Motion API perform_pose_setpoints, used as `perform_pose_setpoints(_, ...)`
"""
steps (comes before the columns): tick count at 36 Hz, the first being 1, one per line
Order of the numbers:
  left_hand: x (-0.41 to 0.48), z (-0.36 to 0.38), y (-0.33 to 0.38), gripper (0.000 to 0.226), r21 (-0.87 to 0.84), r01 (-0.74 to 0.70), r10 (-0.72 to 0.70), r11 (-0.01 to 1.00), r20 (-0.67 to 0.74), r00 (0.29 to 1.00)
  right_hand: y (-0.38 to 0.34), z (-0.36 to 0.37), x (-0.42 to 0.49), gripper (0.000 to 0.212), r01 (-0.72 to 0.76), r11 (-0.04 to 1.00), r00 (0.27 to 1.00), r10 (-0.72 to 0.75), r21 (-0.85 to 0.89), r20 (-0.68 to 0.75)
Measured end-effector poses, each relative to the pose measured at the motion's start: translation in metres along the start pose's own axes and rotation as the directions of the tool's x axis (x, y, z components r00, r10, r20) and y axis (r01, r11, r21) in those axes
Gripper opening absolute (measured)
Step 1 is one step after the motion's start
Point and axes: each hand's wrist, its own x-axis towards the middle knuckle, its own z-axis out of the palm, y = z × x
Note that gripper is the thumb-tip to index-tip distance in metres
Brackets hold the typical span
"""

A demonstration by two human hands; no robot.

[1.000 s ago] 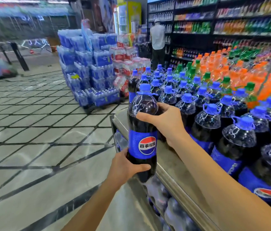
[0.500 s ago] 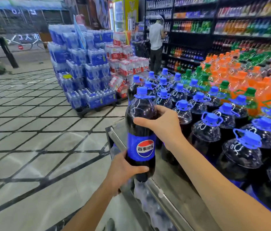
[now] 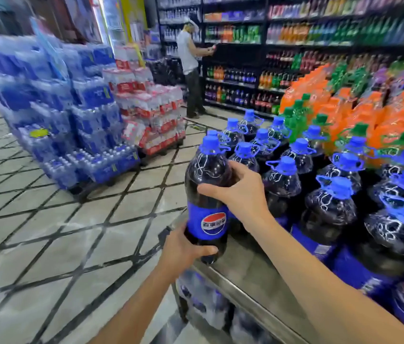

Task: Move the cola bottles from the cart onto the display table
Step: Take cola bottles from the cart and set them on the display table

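1. A tiled floor crossed by dark diagonal lines fills the left half of the view.
2. Dark shelves along the back wall hold rows of coloured drink bottles, too blurred to read.
3. Stacked water packs in blue wrap stand on the floor to the left, with red-labelled packs just beside them.
4. A metal table runs along the right side. Its lower level holds wrapped bottle packs.
5. Upright cola bottles with blue caps crowd the table top, packed close together.
6. Orange soda bottles and green-capped bottles stand behind them.
7. A person stands far back, facing the shelves.
8. One cola bottle is upright at the table's near left corner, just beside the crowded row. Whether its base rests on the edge cannot be told.
9. The right hand curls its fingers round the bottle's shoulder.
10. The left hand grips the bottle's base, thumb across the front.
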Motion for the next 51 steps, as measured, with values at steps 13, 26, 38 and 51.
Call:
perform_pose_setpoints(13, 0.079, -0.028, -0.04, 0.082, -0.026, -0.094, 0.096, 0.995, 0.113, 0.989, 0.028, 0.057, 0.03, 0.062, -0.085, 0.989, 0.988, 0.068, -0.118, -0.138)
perform_pose_setpoints(26, 0.117, -0.039, -0.069, 0.088, -0.048, -0.13, 0.136, 0.99, 0.154, 0.979, 0.05, 0.094, 0.041, 0.077, -0.075, 0.992, 0.98, 0.054, -0.104, -0.192)
perform_pose_setpoints(38, 0.126, -0.045, -0.073, 0.098, -0.073, -0.093, 0.106, 0.993, 0.199, 0.974, 0.056, 0.104, 0.038, 0.107, -0.124, 0.988, 0.971, 0.101, -0.095, -0.216)
perform_pose_setpoints(51, 0.134, -0.056, -0.07, 0.085, -0.033, -0.031, 0.039, 0.999, 0.282, 0.959, 0.052, 0.117, 0.037, 0.104, -0.163, 0.982, 0.961, 0.136, -0.095, -0.243)
